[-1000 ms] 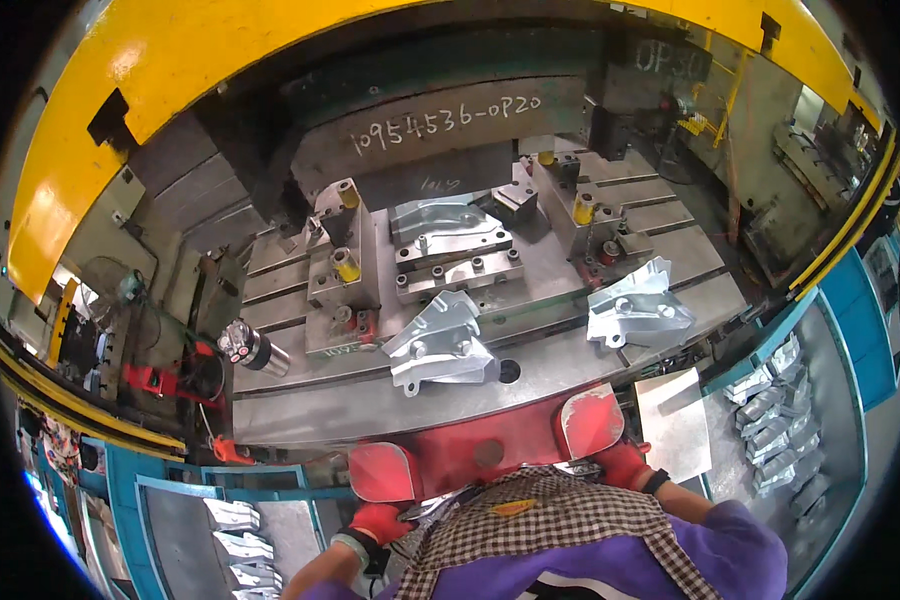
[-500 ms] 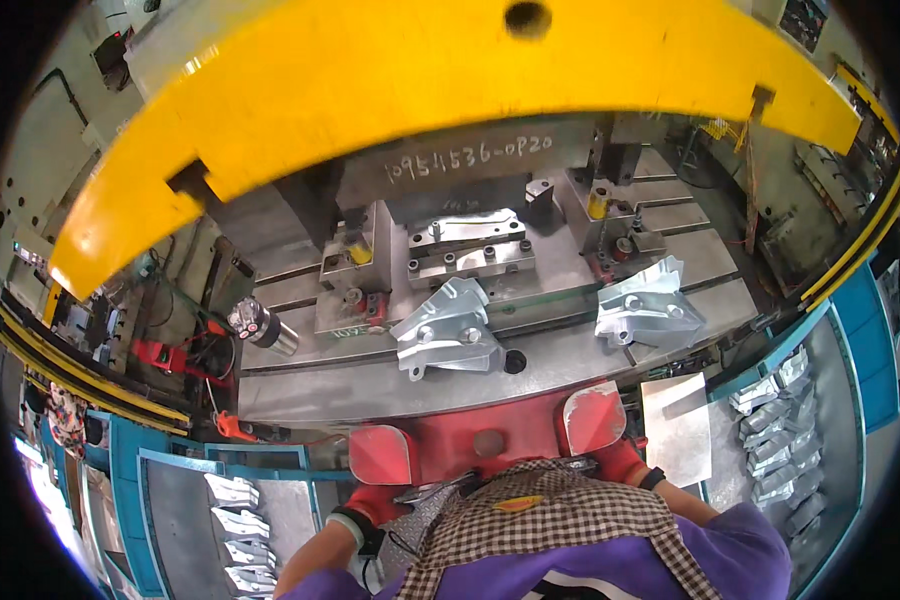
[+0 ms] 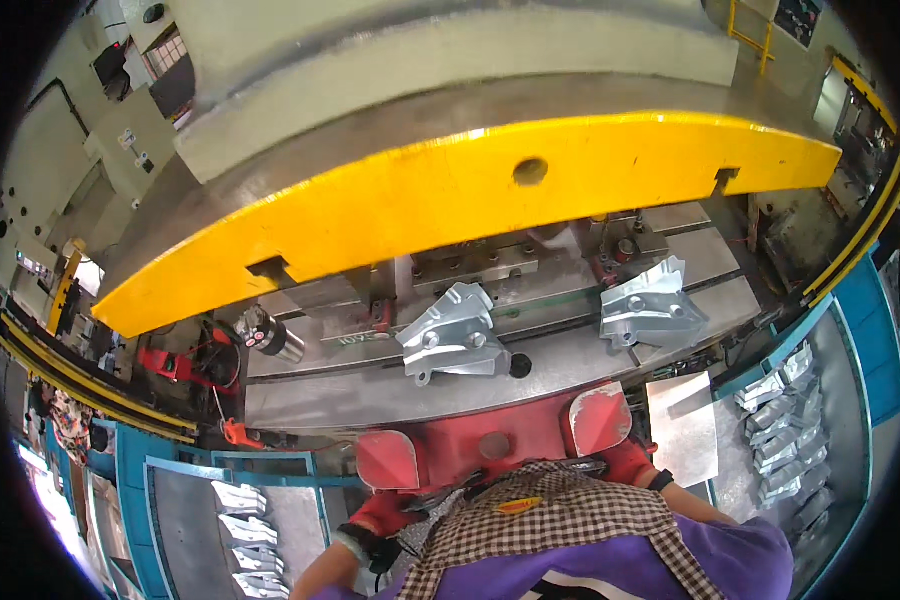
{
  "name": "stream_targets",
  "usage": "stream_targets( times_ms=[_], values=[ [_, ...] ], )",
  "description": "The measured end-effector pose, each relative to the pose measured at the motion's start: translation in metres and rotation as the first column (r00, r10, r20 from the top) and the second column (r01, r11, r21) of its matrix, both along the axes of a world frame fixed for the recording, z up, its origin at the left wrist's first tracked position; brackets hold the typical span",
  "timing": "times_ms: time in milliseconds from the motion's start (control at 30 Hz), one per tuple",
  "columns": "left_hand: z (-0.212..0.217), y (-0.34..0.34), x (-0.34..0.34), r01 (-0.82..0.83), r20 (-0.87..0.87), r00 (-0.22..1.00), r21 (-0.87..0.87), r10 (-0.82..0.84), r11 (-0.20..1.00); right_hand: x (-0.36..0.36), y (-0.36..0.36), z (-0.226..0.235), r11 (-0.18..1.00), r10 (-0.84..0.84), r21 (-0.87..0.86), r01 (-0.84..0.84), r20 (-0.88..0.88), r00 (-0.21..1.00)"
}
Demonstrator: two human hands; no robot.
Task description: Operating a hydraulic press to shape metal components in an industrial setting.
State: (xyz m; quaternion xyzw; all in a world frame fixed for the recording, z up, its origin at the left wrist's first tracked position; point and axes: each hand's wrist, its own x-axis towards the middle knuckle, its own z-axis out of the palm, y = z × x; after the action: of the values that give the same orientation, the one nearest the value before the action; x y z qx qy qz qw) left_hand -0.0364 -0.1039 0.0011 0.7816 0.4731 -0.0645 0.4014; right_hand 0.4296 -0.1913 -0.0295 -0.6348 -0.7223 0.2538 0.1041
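Observation:
My left hand (image 3: pixel 384 513), in a red glove, reaches in beside the left guard (image 3: pixel 387 461) of a red control stand (image 3: pixel 490 420). My right hand (image 3: pixel 627 464), also red-gloved, lies against the right guard (image 3: pixel 597 421). The fingers of both hands are mostly hidden by the guards and the stand. Beyond the stand, a stamped silver metal part (image 3: pixel 452 337) rests on the press table (image 3: pixel 330 400), with a second stamped part (image 3: pixel 652 306) to its right. The yellow press ram (image 3: pixel 450 180) is low and covers most of the die.
A bin (image 3: pixel 175 500) at left holds several stacked metal parts (image 3: pixel 247 530); another blue-edged bin (image 3: pixel 863 400) at right holds more. A flat pale sheet (image 3: pixel 682 425) lies beside the stand. A metal cylinder (image 3: pixel 273 335) and a red clamp-like tool (image 3: pixel 170 364) are at the table's left.
The yellow ram has come down over the die, hiding its upper part. Both hands stay at the control stand, and the two stamped parts on the table have not moved.

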Motion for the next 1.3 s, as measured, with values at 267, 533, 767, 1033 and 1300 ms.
stream_targets(
  times_ms=[267,533,767,1033,1300],
  values=[
    [0.057,0.165,0.055,-0.173,0.394,0.895,-0.125,0.209,0.977,-0.021,-0.008,0.051,0.983,-0.121,-0.135,0.127,0.048,0.991],
    [0.07,0.364,0.173,0.015,0.481,0.856,0.345,-0.191,0.938,-0.019,-0.023,0.036,0.83,-0.555,-0.439,0.345,-0.589,0.587],
    [0.064,0.349,0.164,-0.023,0.681,0.705,0.299,-0.197,0.954,0.029,-0.005,0.043,0.719,-0.544,-0.436,0.541,-0.838,0.047],
    [0.109,0.23,0.111,-0.246,0.742,0.614,-0.146,0.27,0.958,0.063,0.032,0.07,0.522,-0.696,-0.518,0.677,-0.718,-0.012],
    [0.077,0.106,0.048,-0.356,0.48,0.589,-0.569,0.651,0.741,0.031,0.069,0.076,0.709,-0.531,-0.491,0.506,-0.844,-0.074]
  ],
)
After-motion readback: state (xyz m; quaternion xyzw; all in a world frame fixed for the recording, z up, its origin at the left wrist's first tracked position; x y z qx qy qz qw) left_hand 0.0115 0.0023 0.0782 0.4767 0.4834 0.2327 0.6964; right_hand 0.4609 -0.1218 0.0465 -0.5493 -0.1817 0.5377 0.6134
